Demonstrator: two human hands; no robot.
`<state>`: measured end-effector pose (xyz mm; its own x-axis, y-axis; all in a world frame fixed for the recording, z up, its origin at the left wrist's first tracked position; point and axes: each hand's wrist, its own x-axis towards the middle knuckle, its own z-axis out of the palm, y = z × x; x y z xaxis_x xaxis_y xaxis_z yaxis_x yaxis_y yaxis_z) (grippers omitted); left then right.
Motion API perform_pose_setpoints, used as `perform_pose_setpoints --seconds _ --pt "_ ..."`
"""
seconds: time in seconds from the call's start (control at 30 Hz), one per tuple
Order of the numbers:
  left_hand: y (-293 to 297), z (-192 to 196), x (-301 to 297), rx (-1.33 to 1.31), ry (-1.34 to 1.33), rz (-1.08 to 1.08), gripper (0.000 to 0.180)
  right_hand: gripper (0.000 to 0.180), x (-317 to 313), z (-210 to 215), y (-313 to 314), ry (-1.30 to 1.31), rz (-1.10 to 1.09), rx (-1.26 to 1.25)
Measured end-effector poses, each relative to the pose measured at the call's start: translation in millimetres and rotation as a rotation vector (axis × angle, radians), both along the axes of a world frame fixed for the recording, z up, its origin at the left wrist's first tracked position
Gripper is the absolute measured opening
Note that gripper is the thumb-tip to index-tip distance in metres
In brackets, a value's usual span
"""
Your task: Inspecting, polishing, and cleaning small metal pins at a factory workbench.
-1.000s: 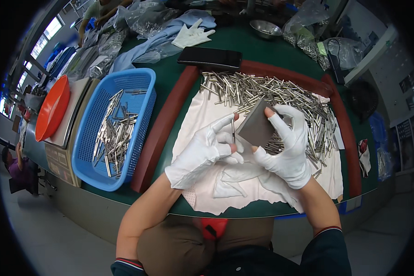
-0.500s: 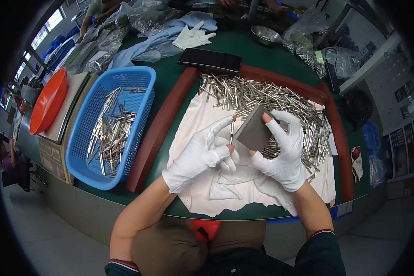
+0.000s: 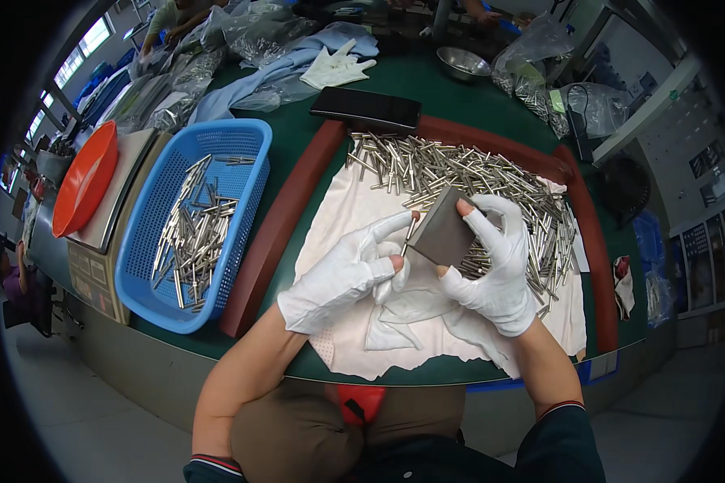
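A thin metal pin (image 3: pixel 408 239) is pinched between the bare fingertips of my white-gloved left hand (image 3: pixel 338 266). It stands tilted, its upper part at the left edge of a dark grey flat block (image 3: pixel 445 232); whether they touch is hard to tell. My right hand (image 3: pixel 499 278), also gloved with bare thumb and fingertip, grips that block from the right. Beyond both hands a heap of silvery metal pins (image 3: pixel 451 165) spreads over a pale pink cloth (image 3: pixel 330 221). A crumpled white cloth (image 3: pixel 395 326) lies beneath my hands.
Dark red rails (image 3: pixel 278 233) border the cloth on the green table. At left stands a blue basket (image 3: pixel 262 165) with more pins, beside an orange tray (image 3: pixel 86 177). A black phone-like slab (image 3: pixel 366 109), a white glove (image 3: pixel 338 64) and a metal bowl (image 3: pixel 463 62) lie farther back.
The pin in my left hand has tilted and come up to the block's left edge. My right hand and the block have shifted only slightly to the left.
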<state>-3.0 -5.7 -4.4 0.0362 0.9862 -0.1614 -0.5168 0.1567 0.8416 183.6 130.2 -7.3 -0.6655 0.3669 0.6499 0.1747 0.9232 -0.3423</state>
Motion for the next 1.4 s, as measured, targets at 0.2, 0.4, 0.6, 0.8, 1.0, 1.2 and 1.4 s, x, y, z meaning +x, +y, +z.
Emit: perform_pose_setpoints --seconds 0.2,0.4,0.6,0.8,1.0,1.2,1.4 --pt "0.1 -8.5 -3.9 0.042 -0.069 -0.079 0.067 0.078 -2.2 5.9 -2.4 0.005 0.024 -0.022" --pt "1.7 -7.1 4.7 0.009 -0.103 -0.065 0.069 0.078 -3.3 4.9 -5.7 0.036 0.034 -0.031" --pt "1.9 -9.4 3.0 0.055 -0.253 -0.092 0.071 0.077 -0.6 8.7 -5.6 0.014 0.020 0.012" --pt "1.3 -8.9 -0.1 0.076 -0.272 -0.102 0.072 0.077 -3.4 8.3 -8.6 0.051 0.000 0.019" --pt "-1.0 -12.7 -3.3 0.055 -0.225 -0.081 0.074 0.079 -4.5 11.8 -9.6 0.057 0.003 0.046" --pt "0.6 -11.8 -1.6 0.060 -0.238 -0.074 0.074 0.079 -7.0 11.9 -10.1 0.079 -0.002 0.052" --pt "0.3 -11.5 -2.0 0.068 -0.235 -0.088 0.073 0.078 -5.2 7.6 -10.5 0.078 -0.008 0.048"
